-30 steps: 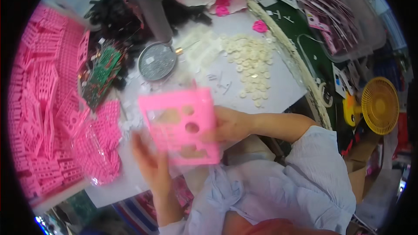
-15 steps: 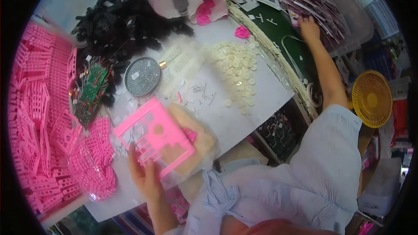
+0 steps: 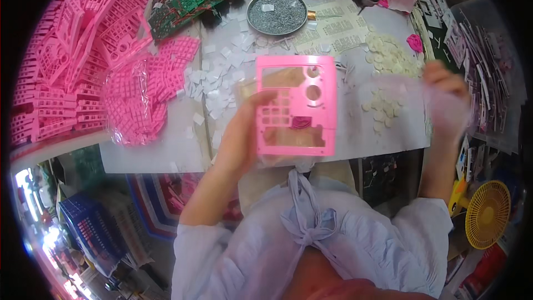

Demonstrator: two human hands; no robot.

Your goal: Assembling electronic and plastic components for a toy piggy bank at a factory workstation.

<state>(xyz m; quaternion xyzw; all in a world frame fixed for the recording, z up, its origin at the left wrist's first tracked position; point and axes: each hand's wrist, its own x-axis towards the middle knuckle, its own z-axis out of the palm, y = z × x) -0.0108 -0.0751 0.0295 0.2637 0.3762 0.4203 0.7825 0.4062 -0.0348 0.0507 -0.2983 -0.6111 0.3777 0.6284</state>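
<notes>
- Panel (image 3: 298, 101), pink with cut-out windows — held over the bench (image 3: 348, 136), its lower edge close to the bench's front edge.
- Left hand (image 3: 242, 128): closed on the panel's left edge.
- Right hand (image 3: 446, 95): well right of the panel, fingers partly curled, blurred — cannot tell whether it holds anything.
- White chips (image 3: 214, 86) crowd the bench left of the panel.
- Bare strip right of the panel, then cream discs (image 3: 384, 112).
</notes>
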